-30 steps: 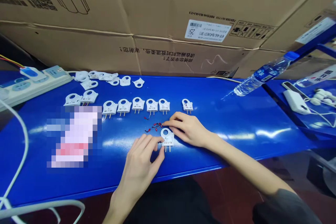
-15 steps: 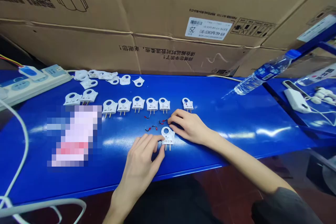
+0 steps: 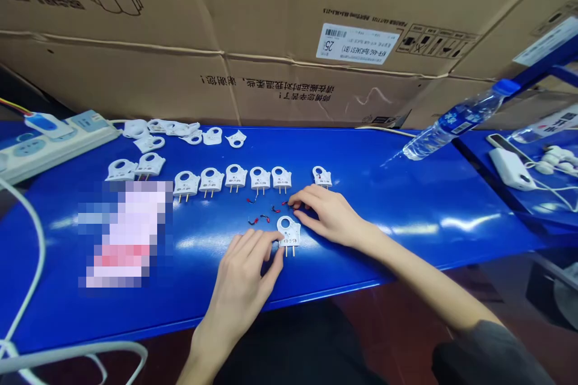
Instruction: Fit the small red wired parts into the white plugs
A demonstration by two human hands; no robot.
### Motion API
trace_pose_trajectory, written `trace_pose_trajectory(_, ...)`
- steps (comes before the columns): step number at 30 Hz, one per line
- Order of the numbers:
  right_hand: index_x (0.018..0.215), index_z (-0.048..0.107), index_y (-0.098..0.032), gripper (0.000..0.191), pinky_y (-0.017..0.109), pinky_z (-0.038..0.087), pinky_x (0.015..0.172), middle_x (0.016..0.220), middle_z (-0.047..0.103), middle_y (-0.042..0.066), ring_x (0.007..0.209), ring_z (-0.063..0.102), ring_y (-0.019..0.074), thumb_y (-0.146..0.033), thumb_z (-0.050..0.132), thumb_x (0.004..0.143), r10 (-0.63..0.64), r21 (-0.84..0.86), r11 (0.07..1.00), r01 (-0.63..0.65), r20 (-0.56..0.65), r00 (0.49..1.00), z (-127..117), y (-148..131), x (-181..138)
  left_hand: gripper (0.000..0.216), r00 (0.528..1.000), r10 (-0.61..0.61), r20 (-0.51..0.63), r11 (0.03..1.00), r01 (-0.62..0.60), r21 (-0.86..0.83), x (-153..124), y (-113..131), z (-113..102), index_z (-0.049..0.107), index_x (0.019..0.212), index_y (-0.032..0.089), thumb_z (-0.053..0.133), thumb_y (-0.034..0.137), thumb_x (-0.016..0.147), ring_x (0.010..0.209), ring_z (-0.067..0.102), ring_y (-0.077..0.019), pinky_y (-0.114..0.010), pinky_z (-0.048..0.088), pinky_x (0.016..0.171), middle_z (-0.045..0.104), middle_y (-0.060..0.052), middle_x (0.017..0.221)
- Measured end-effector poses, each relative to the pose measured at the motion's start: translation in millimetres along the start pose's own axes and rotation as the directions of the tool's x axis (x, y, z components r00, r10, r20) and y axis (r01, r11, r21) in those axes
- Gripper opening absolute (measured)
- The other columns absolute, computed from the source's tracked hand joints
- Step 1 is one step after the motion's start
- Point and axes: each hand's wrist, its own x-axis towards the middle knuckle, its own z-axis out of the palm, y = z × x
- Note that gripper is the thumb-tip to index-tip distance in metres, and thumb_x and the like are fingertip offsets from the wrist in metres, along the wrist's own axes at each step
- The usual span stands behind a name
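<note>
My left hand [image 3: 248, 271] pinches the left edge of a white plug half [image 3: 289, 233] with a round finger hole and two brass pins pointing toward me. Above it and to the right, my right hand [image 3: 329, 216] has its thumb and index finger closed around a short red-and-black wire piece [image 3: 290, 207]; the fingers partly hide it. Several similar wire pieces [image 3: 264, 218] lie loose just left of those fingertips. Beyond my hands stands a row of white plug halves with pins [image 3: 235, 176], and one more [image 3: 322, 175] sits apart behind my right hand.
White covers without pins [image 3: 212, 136] lie at the back left. A power strip [image 3: 58, 144] and white cable [image 3: 36, 240] occupy the left side, near a blurred-out pink patch [image 3: 130, 222]. A large cardboard box [image 3: 271, 30] walls the back. At right are a water bottle [image 3: 458, 123] and white device [image 3: 510, 169].
My right fingers have shifted slightly and closed in on a wire piece. The left hand keeps its hold on the plug half. The camera view has moved a little.
</note>
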Motion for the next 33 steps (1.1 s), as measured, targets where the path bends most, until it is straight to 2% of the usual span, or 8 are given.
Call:
trace_pose_trajectory(6, 0.113, 0.068, -0.021, 0.017, 0.035, 0.055, 0.088, 0.112, 0.072, 0.007, 0.104, 0.067, 0.0218, -0.017, 0.055, 0.102, 0.006, 0.000, 1.000, -0.006, -0.013, 1.000, 0.0, 0.0, -0.9, 0.013, 1.000, 0.003, -0.001, 1.000, -0.003, -0.005, -0.7, -0.2, 0.5, 0.061, 0.114, 0.023, 0.052, 0.022, 0.104, 0.070, 0.050, -0.0148, -0.033, 0.041, 0.073, 0.050, 0.004, 0.077)
trace_pose_trajectory(14, 0.105, 0.065, -0.021, 0.011, 0.033, 0.051, 0.083, 0.104, 0.069, 0.005, 0.096, 0.065, 0.0200, -0.016, 0.057, 0.100, 0.035, 0.009, 0.999, -0.035, -0.019, 0.999, -2.1, 0.0, -1.2, 0.012, 1.000, 0.014, 0.005, 1.000, -0.014, 0.008, 0.3, -0.9, 0.6, 0.061, 0.114, 0.022, 0.055, 0.021, 0.104, 0.071, 0.050, -0.0143, -0.032, 0.039, 0.072, 0.051, 0.004, 0.077)
trace_pose_trajectory(21, 0.098, 0.062, -0.022, 0.010, 0.032, 0.051, 0.082, 0.100, 0.067, 0.003, 0.087, 0.063, 0.0169, -0.012, 0.059, 0.095, 0.069, 0.216, 0.975, -0.051, -0.079, 0.994, -6.7, -5.8, -1.8, 0.013, 1.000, 0.027, 0.002, 1.000, -0.027, 0.006, 2.5, 0.7, 1.2, 0.062, 0.114, 0.022, 0.054, 0.021, 0.104, 0.072, 0.051, -0.0143, -0.032, 0.040, 0.073, 0.055, 0.003, 0.079)
trace_pose_trajectory(25, 0.094, 0.063, -0.022, 0.008, 0.031, 0.051, 0.079, 0.096, 0.068, 0.001, 0.085, 0.063, 0.0160, -0.014, 0.061, 0.094, 0.101, 0.334, 0.939, -0.078, -0.051, 0.994, -7.3, -11.3, -2.1, 0.012, 1.000, 0.025, -0.004, 1.000, -0.025, 0.012, 2.1, 1.6, 1.0, 0.062, 0.113, 0.022, 0.054, 0.022, 0.105, 0.071, 0.050, -0.0139, -0.032, 0.040, 0.073, 0.055, 0.003, 0.079)
trace_pose_trajectory(27, 0.100, 0.065, -0.022, 0.009, 0.030, 0.052, 0.077, 0.097, 0.070, 0.002, 0.085, 0.064, 0.0160, -0.016, 0.060, 0.095, 0.105, 0.380, 0.921, -0.088, -0.024, 0.994, -7.1, -13.5, -2.5, 0.013, 1.000, 0.021, -0.001, 1.000, -0.021, 0.008, 1.8, 1.2, 1.4, 0.063, 0.114, 0.023, 0.052, 0.023, 0.105, 0.071, 0.051, -0.0140, -0.032, 0.041, 0.073, 0.055, 0.003, 0.079)
trace_pose_trajectory(30, 0.115, 0.069, -0.022, 0.019, 0.030, 0.053, 0.078, 0.104, 0.072, 0.004, 0.088, 0.066, 0.0163, -0.018, 0.059, 0.099, 0.082, 0.420, 0.905, -0.070, -0.010, 0.997, -6.4, -15.2, -3.2, 0.014, 1.000, 0.012, -0.007, 1.000, -0.012, 0.004, 1.2, -0.5, 2.7, 0.061, 0.116, 0.024, 0.053, 0.025, 0.105, 0.071, 0.052, -0.0142, -0.032, 0.042, 0.074, 0.054, 0.004, 0.078)
trace_pose_trajectory(33, 0.111, 0.073, -0.022, 0.016, 0.031, 0.055, 0.082, 0.106, 0.074, 0.004, 0.090, 0.068, 0.0160, -0.020, 0.062, 0.100, 0.062, 0.429, 0.902, -0.053, -0.005, 0.998, -5.0, -15.0, -3.8, 0.015, 0.999, -0.017, -0.041, 1.000, 0.017, 0.001, 0.4, -2.1, 4.3, 0.057, 0.117, 0.023, 0.057, 0.029, 0.104, 0.068, 0.054, -0.0143, -0.031, 0.044, 0.072, 0.051, 0.005, 0.075)
